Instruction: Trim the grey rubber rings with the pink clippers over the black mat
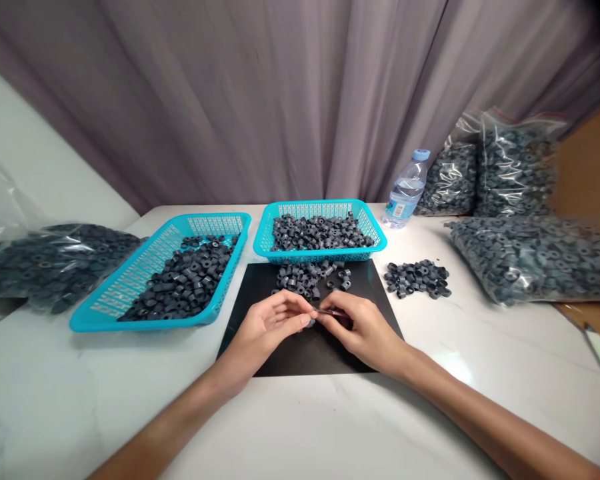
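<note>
Over the black mat my two hands meet at the fingertips. My left hand pinches a small dark grey plastic ring, mostly covered by the fingers. In my right hand is a thin metallic tool, its tip touching the ring or very close to it; its exact kind is not clear. Just beyond the fingertips lies a pile of similar grey rings on the mat.
Behind the mat stands a blue basket of rings, with a second blue basket at left. Loose rings lie right of the mat. A water bottle and bulging bags of parts occupy the right; another bag sits far left.
</note>
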The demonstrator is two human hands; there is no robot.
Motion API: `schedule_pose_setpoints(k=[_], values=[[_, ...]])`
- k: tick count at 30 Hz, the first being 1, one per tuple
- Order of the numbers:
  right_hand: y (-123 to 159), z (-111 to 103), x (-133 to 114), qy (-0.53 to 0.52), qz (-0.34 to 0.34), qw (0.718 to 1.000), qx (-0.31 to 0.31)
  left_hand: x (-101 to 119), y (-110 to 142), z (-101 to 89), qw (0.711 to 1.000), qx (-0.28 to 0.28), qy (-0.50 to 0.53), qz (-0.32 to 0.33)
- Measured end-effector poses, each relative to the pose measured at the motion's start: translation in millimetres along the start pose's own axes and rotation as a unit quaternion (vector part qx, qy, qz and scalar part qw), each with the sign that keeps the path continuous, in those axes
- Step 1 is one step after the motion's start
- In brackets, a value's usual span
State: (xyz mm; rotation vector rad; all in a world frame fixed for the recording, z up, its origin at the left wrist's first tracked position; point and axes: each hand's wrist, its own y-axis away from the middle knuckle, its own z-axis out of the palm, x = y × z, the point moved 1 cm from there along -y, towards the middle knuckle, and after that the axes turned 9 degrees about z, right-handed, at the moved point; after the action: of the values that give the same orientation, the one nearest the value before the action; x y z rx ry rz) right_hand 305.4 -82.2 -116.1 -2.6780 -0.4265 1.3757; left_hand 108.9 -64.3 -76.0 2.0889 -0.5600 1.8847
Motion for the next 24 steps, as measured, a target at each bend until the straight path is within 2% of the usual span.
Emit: schedule_pose_setpoints(k=[24], values=[[1.0, -0.7, -1.3, -0.012, 0.008, 1.000, -0.005, -2.5, 2.4, -1.0, 1.000, -0.001, 0.004, 0.007]])
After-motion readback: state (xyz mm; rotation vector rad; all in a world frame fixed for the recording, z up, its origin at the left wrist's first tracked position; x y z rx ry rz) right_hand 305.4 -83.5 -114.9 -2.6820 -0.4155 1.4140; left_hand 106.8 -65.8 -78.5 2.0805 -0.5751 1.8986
